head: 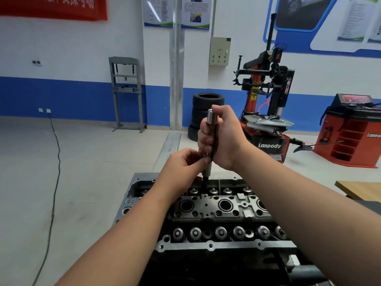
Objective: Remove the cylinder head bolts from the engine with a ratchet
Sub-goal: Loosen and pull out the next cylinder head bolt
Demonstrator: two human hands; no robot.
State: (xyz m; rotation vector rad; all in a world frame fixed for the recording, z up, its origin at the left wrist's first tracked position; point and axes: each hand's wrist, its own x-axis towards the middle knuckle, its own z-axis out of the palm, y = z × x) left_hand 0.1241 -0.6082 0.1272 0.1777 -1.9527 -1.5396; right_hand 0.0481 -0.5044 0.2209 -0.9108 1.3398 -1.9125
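Observation:
The engine's cylinder head (pixel 206 211) lies below me, with valve springs in two rows and round plug wells down the middle. A long metal socket extension (pixel 212 120) stands upright over the head's far side. Its silver top end shows above my right hand (pixel 222 139), which grips the shaft in a fist. My left hand (pixel 185 164) pinches the lower part of the shaft with thumb and fingers. The dark lower tip (pixel 205 182) reaches down into the head near the far valve row. Whether a bolt sits on the tip is hidden. No ratchet handle is visible.
A stack of tyres (pixel 206 112) stands behind the engine. A tyre changer (pixel 268 112) and a red wheel balancer (pixel 350 133) are at the right. A grey press frame (pixel 126 93) is against the wall. A wooden table corner (pixel 360 190) is at right, and a cable (pixel 54 182) runs across the floor.

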